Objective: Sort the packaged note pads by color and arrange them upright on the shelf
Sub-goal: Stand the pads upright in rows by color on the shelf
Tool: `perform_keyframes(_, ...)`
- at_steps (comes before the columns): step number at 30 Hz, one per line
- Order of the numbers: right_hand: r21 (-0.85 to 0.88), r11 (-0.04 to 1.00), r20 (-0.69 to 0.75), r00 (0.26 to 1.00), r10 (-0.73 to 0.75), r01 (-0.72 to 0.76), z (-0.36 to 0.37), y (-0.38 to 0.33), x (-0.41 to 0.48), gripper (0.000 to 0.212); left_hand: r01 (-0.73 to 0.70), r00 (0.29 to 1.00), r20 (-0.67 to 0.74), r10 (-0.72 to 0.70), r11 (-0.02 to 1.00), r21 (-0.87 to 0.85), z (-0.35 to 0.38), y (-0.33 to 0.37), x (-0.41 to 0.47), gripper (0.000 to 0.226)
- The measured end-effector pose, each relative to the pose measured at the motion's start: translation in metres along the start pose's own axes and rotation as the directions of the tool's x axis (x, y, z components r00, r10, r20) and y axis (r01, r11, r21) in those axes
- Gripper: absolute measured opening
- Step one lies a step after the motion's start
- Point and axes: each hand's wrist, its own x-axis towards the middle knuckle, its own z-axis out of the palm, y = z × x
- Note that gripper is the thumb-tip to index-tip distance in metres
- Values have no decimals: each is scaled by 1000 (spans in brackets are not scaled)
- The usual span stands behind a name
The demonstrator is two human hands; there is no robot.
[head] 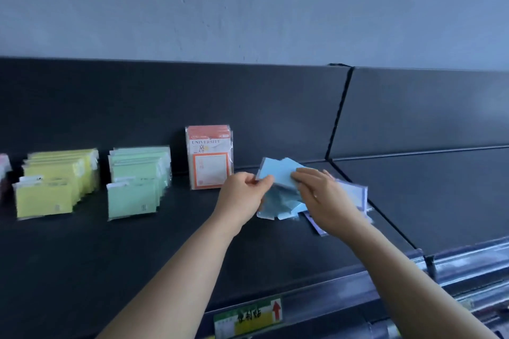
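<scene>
The dark shelf (pixel 110 256) has the yellow row (pixel 55 181), green row (pixel 135 181) and orange row (pixel 209 159) lined up, so blue is the colour in hand. The loose blue pads (pixel 278 170) sit just right of orange, partly over a purple pack (pixel 355 192). The left hand (pixel 242 195) pinches the top pad's left edge. The right hand (pixel 325 195) has its fingers (pixel 305 173) curled on the right side. The next move is probably to square the stack and stand it beside orange.

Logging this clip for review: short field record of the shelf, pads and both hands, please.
sorted upright: yellow packaged note pads, green packaged note pads, orange packaged note pads
in hand: light blue packaged note pads
left hand: pinches their left edge
right hand: grips their right side
unsorted: purple-bordered packs lying flat
surface: dark shelf
</scene>
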Motion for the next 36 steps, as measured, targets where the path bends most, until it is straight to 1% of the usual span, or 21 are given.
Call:
perform_keyframes(1, 52, 997, 16, 998, -62, 61, -2, -2, -3, 28, 36, 999, -23, -38, 997, -73, 5, 2, 1, 24)
perform_keyframes(2, 121, 990, 33, 996, -80, 75, -4, -5, -5, 30, 70, 996, -46, -78, 986, -154, 7, 2, 1, 18)
perform_keyframes(4, 246, 969, 26, 999, -27, 20, -10, 4, -1, 33, 106, 987, -83, -141, 939, -327, 10, 2, 1, 6)
perform_keyframes(5, 288, 957, 4, 1000, 22, -22, -13, 13, 4, 33, 103, 982, -103, -159, 904, -415, 10, 2, 0, 8)
perform_keyframes(7, 293, 950, 17, 994, 110, -110, -19, 31, 14, 33, 51, 972, -160, -174, 814, -578, 6, 0, -3, 16)
perform_keyframes(8, 278, 949, 51, 989, 139, -148, -20, 38, 18, 32, 12, 963, -200, -179, 773, -634, 3, -2, -6, 17)
perform_keyframes(11, 307, 927, 151, 973, 176, -215, -20, 41, 26, 19, -76, 924, -313, -221, 696, -714, -5, -5, -13, 13)
perform_keyframes(14, 286, 929, 216, 961, 175, -233, -15, 37, 34, 38, -85, 884, -377, -277, 697, -712, -4, -9, -20, 6)
perform_keyframes(16, 266, 926, 235, 950, 206, -267, -11, 35, 38, 55, -72, 874, -398, -278, 737, -672, 0, -12, -25, 6)
perform_keyframes(18, 290, 911, 233, 945, 228, -291, -10, 34, 40, 69, -65, 860, -431, -272, 781, -622, 3, -15, -29, 11)
perform_keyframes(20, 318, 903, 229, 948, 223, -289, -12, 32, 38, 76, -41, 837, -469, -280, 824, -566, 5, -17, -31, 13)
perform_keyframes(22, 383, 872, 202, 948, 245, -306, -16, 33, 36, 70, -9, 827, -482, -289, 851, -526, 7, -19, -33, 14)
perform_keyframes(26, 519, 782, 198, 939, 282, -344, -21, 38, 33, 54, 38, 839, -466, -281, 885, -463, 10, -23, -36, 15)
perform_keyframes(28, 583, 727, 172, 929, 327, -363, -21, 42, 32, 43, 66, 850, -448, -279, 898, -434, 10, -23, -37, 16)
perform_keyframes(30, 642, 658, 137, 903, 407, -394, -19, 51, 31, 34, 94, 863, -421, -279, 908, -409, 10, -22, -37, 18)
perform_keyframes(32, 708, 565, 129, 864, 487, -424, -22, 60, 29, 31, 114, 876, -396, -276, 916, -386, 11, -18, -37, 21)
perform_keyframes(33, 725, 538, 115, 846, 521, -430, -24, 64, 27, 30, 117, 883, -385, -268, 920, -374, 12, -17, -37, 21)
perform_keyframes(34, 722, 537, 93, 829, 551, -437, -26, 69, 26, 28, 115, 890, -376, -258, 925, -362, 13, -16, -37, 21)
perform_keyframes(36, 653, 582, 51, 795, 604, -485, -28, 78, 23, 25, 95, 902, -366, -228, 933, -347, 14, -14, -38, 16)
